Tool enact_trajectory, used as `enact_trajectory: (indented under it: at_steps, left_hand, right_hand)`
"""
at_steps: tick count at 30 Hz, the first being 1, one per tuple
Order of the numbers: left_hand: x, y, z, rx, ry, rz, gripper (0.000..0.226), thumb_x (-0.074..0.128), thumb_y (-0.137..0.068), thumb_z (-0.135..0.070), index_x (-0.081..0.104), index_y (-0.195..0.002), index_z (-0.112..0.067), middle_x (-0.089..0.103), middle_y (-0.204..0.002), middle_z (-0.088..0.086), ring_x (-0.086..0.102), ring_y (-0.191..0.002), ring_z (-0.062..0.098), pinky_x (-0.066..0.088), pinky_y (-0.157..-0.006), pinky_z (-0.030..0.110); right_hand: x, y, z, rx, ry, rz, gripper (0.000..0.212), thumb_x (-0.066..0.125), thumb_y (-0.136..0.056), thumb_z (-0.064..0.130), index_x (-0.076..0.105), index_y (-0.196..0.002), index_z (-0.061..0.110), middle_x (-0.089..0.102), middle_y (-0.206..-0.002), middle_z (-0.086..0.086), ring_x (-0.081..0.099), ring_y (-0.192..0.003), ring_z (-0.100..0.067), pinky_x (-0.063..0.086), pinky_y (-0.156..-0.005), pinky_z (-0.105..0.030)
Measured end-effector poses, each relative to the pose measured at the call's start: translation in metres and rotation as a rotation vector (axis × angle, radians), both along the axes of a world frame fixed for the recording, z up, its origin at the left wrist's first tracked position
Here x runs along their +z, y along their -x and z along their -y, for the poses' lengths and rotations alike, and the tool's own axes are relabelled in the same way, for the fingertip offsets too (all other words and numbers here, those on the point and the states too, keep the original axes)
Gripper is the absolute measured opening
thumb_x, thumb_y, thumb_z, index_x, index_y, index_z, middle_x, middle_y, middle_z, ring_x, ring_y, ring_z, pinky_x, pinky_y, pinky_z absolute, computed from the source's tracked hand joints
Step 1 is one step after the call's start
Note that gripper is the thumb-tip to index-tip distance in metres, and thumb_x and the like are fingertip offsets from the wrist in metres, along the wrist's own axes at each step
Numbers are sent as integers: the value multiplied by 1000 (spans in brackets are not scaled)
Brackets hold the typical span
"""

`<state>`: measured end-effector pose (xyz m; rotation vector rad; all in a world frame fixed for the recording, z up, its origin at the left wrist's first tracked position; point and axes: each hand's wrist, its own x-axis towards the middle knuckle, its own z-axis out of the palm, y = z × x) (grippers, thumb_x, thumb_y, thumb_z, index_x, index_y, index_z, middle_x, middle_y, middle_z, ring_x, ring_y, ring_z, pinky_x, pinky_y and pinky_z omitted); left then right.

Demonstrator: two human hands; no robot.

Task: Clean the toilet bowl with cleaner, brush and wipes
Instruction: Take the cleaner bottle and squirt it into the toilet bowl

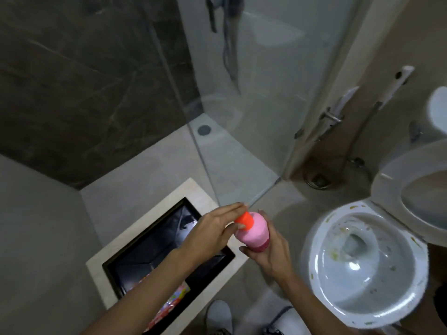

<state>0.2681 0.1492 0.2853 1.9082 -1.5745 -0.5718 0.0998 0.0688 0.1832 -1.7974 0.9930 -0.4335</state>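
Observation:
A pink cleaner bottle (254, 232) with an orange cap (244, 220) is held tilted over the floor, left of the toilet. My right hand (267, 251) grips its lower body from below. My left hand (215, 230) has its fingers on the orange cap. The white toilet bowl (319, 262) stands at the right with its seat and lid (391, 180) raised; yellowish and greenish smears dot the rim and the inner wall. No brush or wipes can be made out.
A sink counter with a black rectangular basin (154, 247) lies under my left arm, a colourful packet (169, 301) in its near end. A glass shower screen (242, 117) stands ahead. A bidet sprayer (348, 97) hangs on the wall. A white slipper (219, 315) is below.

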Motion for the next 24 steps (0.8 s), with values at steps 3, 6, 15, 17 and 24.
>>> enact_trajectory:
  at_steps: [3, 6, 15, 17, 24]
  left_hand:
    - [2, -33, -39, 94, -8, -30, 42, 60, -88, -29, 61, -127, -12, 60, -131, 0, 51, -120, 4, 34, -104, 11]
    - [0, -65, -74, 169, -13, -48, 42, 63, -87, -23, 60, -127, -11, 59, -129, -4, 46, -120, -7, 31, -102, 7]
    - [-21, -146, -105, 316, -120, -27, 37, 68, -85, -14, 65, -122, -13, 63, -124, 1, 54, -111, 5, 28, -92, -2]
    - [-25, -162, -100, 330, -140, -8, 37, 69, -85, -11, 65, -122, -12, 62, -126, 3, 56, -113, 11, 26, -91, -5]
    - [-34, -202, -85, 367, -138, 50, 40, 71, -83, -9, 65, -122, -13, 62, -127, 5, 53, -106, 5, 21, -85, -10]
  right_hand:
    - [-3, -42, -29, 73, 14, 4, 97, 89, -56, 36, 42, -140, 30, 59, -131, 6, 59, -116, -10, 51, -95, -35]
    - [-3, -79, -54, 171, 5, -4, 98, 88, -57, 36, 37, -141, 36, 56, -134, 14, 56, -119, -7, 48, -99, -30]
    - [-29, -180, -86, 251, -45, -42, 101, 87, -59, 31, 35, -145, 30, 60, -129, 7, 58, -116, -16, 44, -88, -18]
    - [-33, -198, -84, 229, -58, -26, 99, 89, -60, 29, 36, -144, 29, 61, -127, 8, 59, -114, -15, 44, -86, -18]
    - [-53, -252, -76, 224, -79, 8, 99, 89, -59, 29, 36, -143, 30, 62, -122, 9, 60, -110, -13, 44, -87, -18]
